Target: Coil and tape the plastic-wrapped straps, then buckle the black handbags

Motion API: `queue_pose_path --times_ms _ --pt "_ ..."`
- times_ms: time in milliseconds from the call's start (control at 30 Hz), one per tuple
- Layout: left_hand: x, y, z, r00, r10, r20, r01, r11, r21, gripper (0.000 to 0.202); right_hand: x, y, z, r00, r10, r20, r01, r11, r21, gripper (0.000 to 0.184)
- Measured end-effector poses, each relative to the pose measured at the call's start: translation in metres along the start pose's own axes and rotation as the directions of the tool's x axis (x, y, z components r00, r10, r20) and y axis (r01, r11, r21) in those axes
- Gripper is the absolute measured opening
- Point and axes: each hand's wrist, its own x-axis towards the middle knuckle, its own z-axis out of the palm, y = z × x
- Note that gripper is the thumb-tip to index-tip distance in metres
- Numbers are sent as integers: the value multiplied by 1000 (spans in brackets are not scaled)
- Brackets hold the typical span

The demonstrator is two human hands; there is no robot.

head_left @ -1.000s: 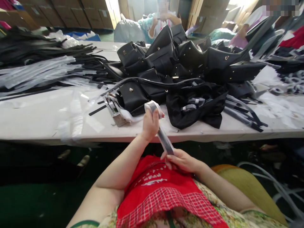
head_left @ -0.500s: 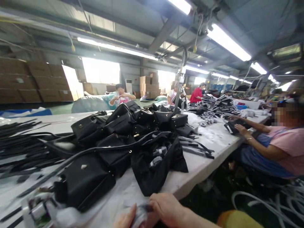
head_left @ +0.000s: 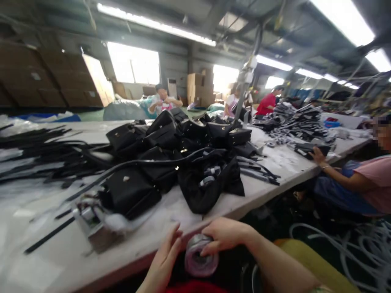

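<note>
1. Right hand: its grip is closed on a shiny, greyish roll, the thumb over the hole. The roll is at the near edge of the bench.
2. Left hand: its grip is wide and holds nothing, fingers straight, just left of the roll. Whether it touches the roll, I cannot tell.
3. Near left on the bench sits a metal dispenser, just beside a black bag. The bag bears a small bright badge, its marking too small to read.
4. To the right lies black cloth with small rolls in it. A long strap runs across the bags.
5. Beyond is a heap of black bags with bright fittings; loose straps lie left.
6. Far left, stacked boxes carry pale labels, unreadable from here.
7. Far right, a co-worker's hand touches a dark piece on the bench.
</note>
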Motion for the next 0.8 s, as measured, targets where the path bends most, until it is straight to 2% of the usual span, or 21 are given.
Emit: queue_pose_path --times_ms 33,67,100,167,233,267,300,333,367,400,433,467,533,700,800 --pt "-10 1 5 996 23 89 -34 992 123 64 0 -1 3 996 -40 82 49 993 -109 32" --pt "-18 1 10 988 29 151 -63 973 223 61 3 -3 10 986 -88 145 109 983 -144 27" --pt "-26 1 15 987 -1 160 -50 948 314 59 6 -3 19 973 -129 194 154 980 -122 23" --pt "-38 -2 22 993 -68 99 20 907 421 53 15 -2 38 941 -187 281 183 982 43 25" --pt "-49 -7 23 997 -80 22 63 897 438 41 25 5 50 932 -193 307 121 964 239 34" --pt "-53 -9 22 998 -60 7 51 901 430 34 32 10 52 953 -159 259 82 956 283 39" --pt "-57 -10 19 999 -33 2 29 906 423 29 41 16 53 982 -100 158 55 961 270 41" --pt "-60 -12 17 1000 -9 4 6 909 417 28 51 22 52 999 -34 0 33 979 201 39" --pt "-62 -12 14 1000 8 11 -12 910 413 29 62 28 51 983 15 -184 1 996 87 36" --pt "-64 -12 11 1000 12 20 -20 913 408 30 74 34 51 941 25 -337 -44 998 -48 31" --pt "-65 -12 9 1000 5 30 -17 917 398 30 85 39 52 902 7 -431 -93 979 -179 25" --pt "-65 -11 6 999 -9 40 -7 925 380 29 94 44 54 883 -17 -469 -135 948 -288 22" --pt "-66 -9 2 997 -47 61 25 947 320 30 108 52 60 886 -35 -462 -182 891 -416 19" --pt "-68 -5 -6 988 -129 90 121 988 92 35 109 59 66 909 -45 -414 -170 867 -468 22" --pt "-68 -6 -6 986 -142 84 138 989 59 35 108 56 62 924 -19 -382 -180 859 -479 19"
